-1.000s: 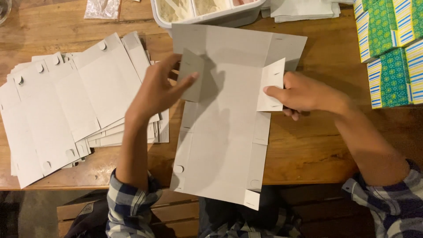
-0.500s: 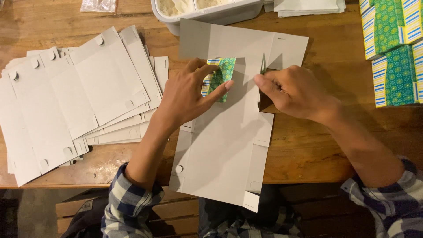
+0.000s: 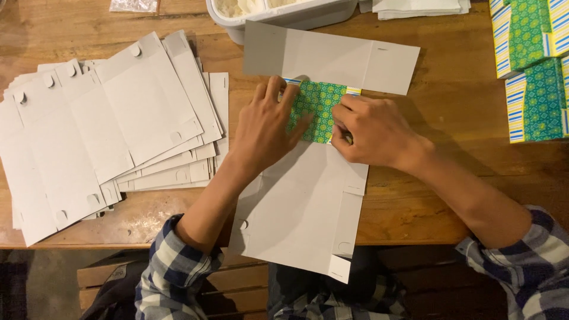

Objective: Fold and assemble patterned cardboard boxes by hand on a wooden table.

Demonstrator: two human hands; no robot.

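Observation:
A flat grey cardboard box blank [image 3: 308, 201] lies on the wooden table [image 3: 438, 136] in front of me, its near end hanging over the table edge. One flap is folded over onto it, showing its green patterned printed side [image 3: 320, 105]. My left hand [image 3: 268, 127] presses flat on the left part of that flap, fingers spread. My right hand [image 3: 370, 131] presses down on the flap's right edge with bent fingers.
A fanned stack of grey flat blanks [image 3: 101, 130] covers the table's left side. Folded green, yellow and blue striped boxes [image 3: 533, 71] stand at the right. A white tub [image 3: 284, 13] and white papers [image 3: 421, 7] sit at the far edge.
The flap has been folded fully over and now lies flat, green side up. Both hands moved together onto it and press it down.

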